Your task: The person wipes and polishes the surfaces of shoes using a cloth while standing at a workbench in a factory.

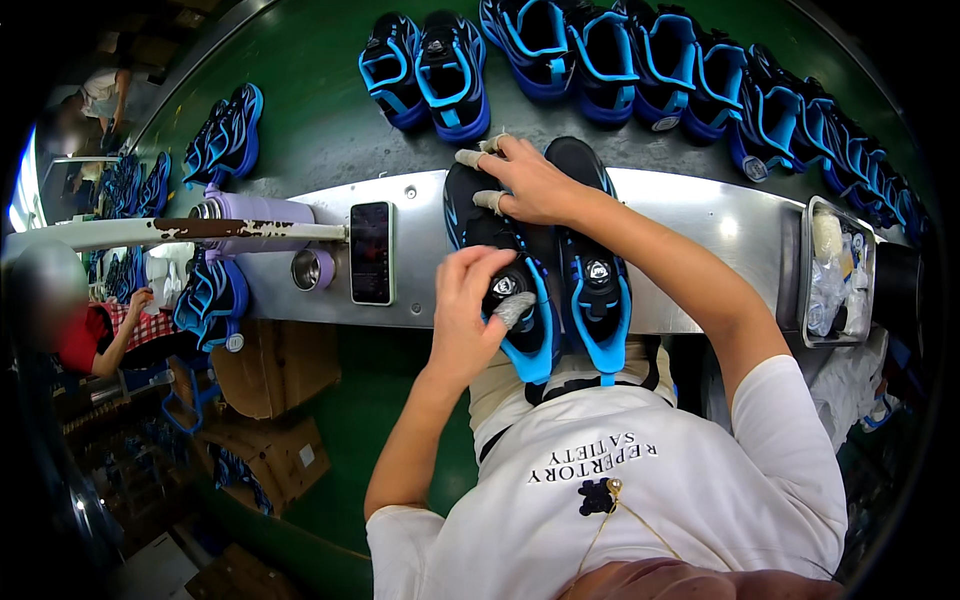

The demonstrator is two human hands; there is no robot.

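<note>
A pair of black sneakers with bright blue linings and round dials lies toes away from me at the near edge of the metal bench. My left hand is closed at the dial of the left sneaker, its thumb in a grey finger cot beside that dial. Across the front of the same shoe lies my right hand, its cot-covered fingertips and thumb gripping the upper near the toe. The right sneaker rests alongside, untouched, its forefoot partly under my right forearm.
Several matching sneakers line the green belt beyond the bench. To the left are a phone, a metal cup, a lilac bottle and a worn pole. A metal tray sits right. Cardboard boxes stand lower left.
</note>
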